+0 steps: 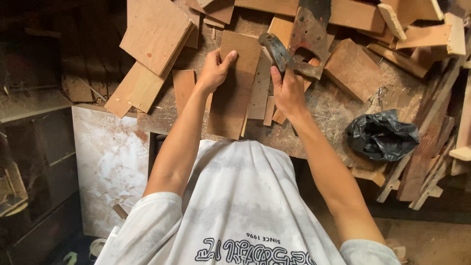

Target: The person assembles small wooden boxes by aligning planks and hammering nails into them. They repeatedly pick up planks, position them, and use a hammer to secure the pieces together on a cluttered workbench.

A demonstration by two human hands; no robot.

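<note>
Mid-cut, by the look of it: left hand (214,71) spread flat, thumb out, pressing down on the upper left corner of a brown board (234,83) lying on the sawdust-strewn bench (338,105). Right hand (288,91) wrapped tight around the handle of a rusty handsaw (304,41), blade running up and away from the grip, just beside the board's right edge. Below the holding hand, the board's near end hanging slightly past the bench edge, toward a white shirt (245,196). Right of the saw grip, a crumpled black plastic bag (381,135); above and left of the pressing hand, stacked wood offcuts (154,34). Next move probably calling for firm downward pressure and a steady, straight stroke.
</note>
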